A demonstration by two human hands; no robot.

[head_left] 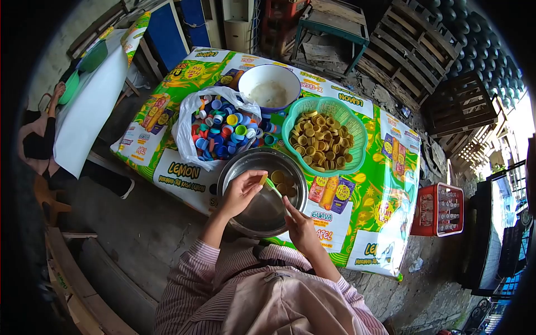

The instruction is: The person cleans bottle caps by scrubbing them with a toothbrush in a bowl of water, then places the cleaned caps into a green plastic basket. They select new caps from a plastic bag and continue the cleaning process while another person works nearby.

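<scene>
My left hand (240,194) pinches a yellow bottle cap (263,179) above the near part of a metal basin (223,181). In my right hand (302,229) is a slim green-and-white toothbrush (273,187), its head tilted up against or very near the cap. Several yellow caps (285,184) lie in the basin, which seems to hold some water. Behind it on the right, a mint-green plastic basket (360,129) holds a heap of yellow caps (319,142). A white plastic bag (184,125) full of coloured caps (224,127) stands at the back left.
A white basin (269,75) with cloudy liquid sits at the table's back. The table wears a green printed cover (368,215). A red crate (438,209) of bottles stands on the floor at right, near wooden pallets (410,47). Another person's hand (58,89) shows far left.
</scene>
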